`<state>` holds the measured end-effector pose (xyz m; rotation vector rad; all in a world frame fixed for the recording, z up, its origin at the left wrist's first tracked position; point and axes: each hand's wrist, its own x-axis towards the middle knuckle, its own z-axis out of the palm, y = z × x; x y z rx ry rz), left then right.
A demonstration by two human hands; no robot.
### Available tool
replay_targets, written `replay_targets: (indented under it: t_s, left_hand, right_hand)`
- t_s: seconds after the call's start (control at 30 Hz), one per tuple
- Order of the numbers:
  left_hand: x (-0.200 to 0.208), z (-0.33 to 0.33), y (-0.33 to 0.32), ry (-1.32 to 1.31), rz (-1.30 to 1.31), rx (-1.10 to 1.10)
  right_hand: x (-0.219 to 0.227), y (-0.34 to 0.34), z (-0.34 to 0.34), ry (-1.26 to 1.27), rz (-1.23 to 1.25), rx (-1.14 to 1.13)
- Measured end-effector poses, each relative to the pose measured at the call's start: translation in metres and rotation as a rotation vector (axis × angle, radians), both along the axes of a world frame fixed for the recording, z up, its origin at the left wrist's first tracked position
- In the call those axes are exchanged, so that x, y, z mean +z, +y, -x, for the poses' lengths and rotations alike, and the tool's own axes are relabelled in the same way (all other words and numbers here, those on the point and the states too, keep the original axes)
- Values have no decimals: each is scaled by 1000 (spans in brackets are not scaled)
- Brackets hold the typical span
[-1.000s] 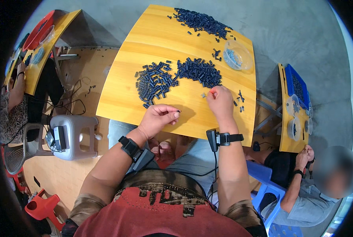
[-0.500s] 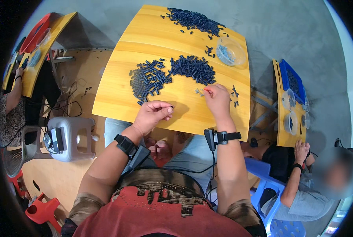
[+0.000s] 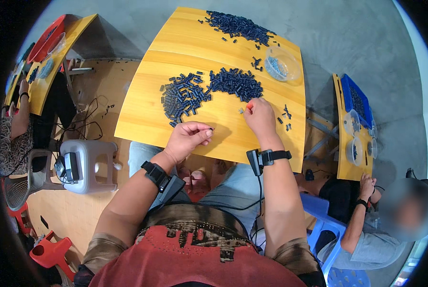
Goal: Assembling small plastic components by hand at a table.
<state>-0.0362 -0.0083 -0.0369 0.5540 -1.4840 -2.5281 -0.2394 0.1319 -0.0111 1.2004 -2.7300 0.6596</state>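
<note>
Above the near edge of the yellow table (image 3: 142, 122), my left hand (image 3: 189, 140) is closed in a pinch. A tiny dark piece, its kind too small to tell, shows at the thumb and fingertip. My right hand (image 3: 261, 118) is closed, fingers pointing down at the tabletop beside a few small silvery metal bits (image 3: 241, 111). Something orange-red shows at its fingertips; whatever they pinch is hidden. Just beyond my hands lie two heaps of short black cylindrical parts, a left heap (image 3: 183, 95) and a middle heap (image 3: 236, 83).
A larger black heap (image 3: 240, 26) covers the far edge. At the far right stands a clear bowl (image 3: 293, 71) of small silvery pieces. Several loose parts (image 3: 287, 114) lie right of my hand. A grey stool (image 3: 89, 167) stands left; co-workers sit at side tables (image 3: 344, 158).
My right hand has shifted slightly left and away from me, covering part of the silvery bits. My left hand keeps its pinch. The whole view has shifted slightly.
</note>
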Motion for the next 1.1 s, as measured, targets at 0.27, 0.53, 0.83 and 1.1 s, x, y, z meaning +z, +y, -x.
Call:
replay_targets:
  t_s: [0.27,0.53,0.83,1.1]
  left_hand:
    - [1,2,2,-11,19,-11]
    - [-4,-2,5,-46,65,27]
    - [18,-19,13,-94,28,-48]
    - [30,-44,44,-16,-72,-206]
  right_hand:
    - [21,10,-14,-175,179,-83]
    - [13,24,-66,-420,488,-106]
    - [21,40,-105,-907,572,0]
    - [40,59,-130,-1324,771,-26]
